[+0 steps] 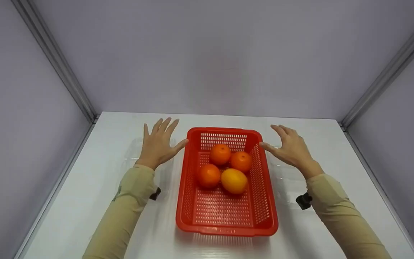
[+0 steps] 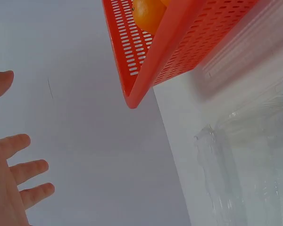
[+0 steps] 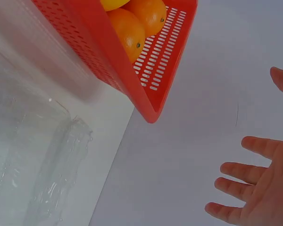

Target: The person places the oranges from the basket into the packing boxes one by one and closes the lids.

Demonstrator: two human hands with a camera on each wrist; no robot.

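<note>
Both hands empty, fingers spread wide, nothing gripped. L hand [image 1: 158, 148] is just off the L side of the red rectangular perforated plastic basket [image 1: 225, 230], fingers straight & fanned, thumb pointing in twd the rim. R hand [image 1: 294, 148] mirrors it on the R side, thumb also inward, fingers a bit bent. In head view thumb tips line up w/ the rim near the far corners — but both wrist cams show a gap btwn fingers & basket, so no visible contact.

Basket sits upright mid white flat desk [image 1: 84, 187], long side running near–far. Inside, approx. centre & twd the far end: 4 fruits clustered close — round orange far fruit [image 1: 220, 154], round orange right-hand fruit [image 1: 241, 161], round orange left-hand fruit [image 1: 208, 176], plus yellow-orange oval fruit [image 1: 234, 181] nearest the person's R. Near end of basket floor is bare.

Clear see-through plastic container [image 2: 269, 165] on desk L of basket, 2nd clear plastic container [image 3: 14, 141] on the R; each partly behind hand/arm in head view, exact shape hard to tell. Khaki sleeves [image 1: 126, 208] on both arms, small black wrist unit [image 1: 303, 200] at each cuff. Pale grey back wall [image 1: 221, 64] behind desk.
</note>
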